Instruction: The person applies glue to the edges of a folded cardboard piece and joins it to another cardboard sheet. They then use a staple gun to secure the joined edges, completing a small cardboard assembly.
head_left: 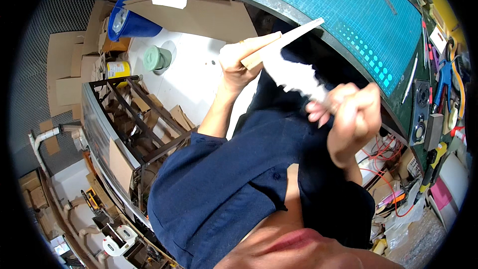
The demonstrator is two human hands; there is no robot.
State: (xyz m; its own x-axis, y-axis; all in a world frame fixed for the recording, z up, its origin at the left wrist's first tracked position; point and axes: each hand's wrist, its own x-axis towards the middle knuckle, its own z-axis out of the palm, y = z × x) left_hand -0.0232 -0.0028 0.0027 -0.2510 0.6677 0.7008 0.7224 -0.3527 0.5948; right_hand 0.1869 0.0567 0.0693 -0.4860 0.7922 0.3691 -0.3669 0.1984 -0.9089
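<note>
My left hand point(238, 62) is closed round the near end of a pale, narrow flat strip point(294, 35), which points away to the right toward the workbench edge. From the strip's side hangs a white sheet with a ragged, torn edge point(294, 75), perhaps paper or a peeled layer. The sheet's other end is pinched in my right hand point(351, 117), whose fingers are smeared by motion. Both hands are in the air in front of my dark blue shirt point(224, 164). What the strip is made of I cannot tell.
A workbench with a teal cutting mat point(318, 0) is ahead and right. Along its right side lie blue-handled pliers point(442, 84) and other tools. At left stand a blue bin point(132, 24), a green bucket point(155, 59) and a metal-framed rack point(144, 119). Red cable point(386, 157) tangles below the bench.
</note>
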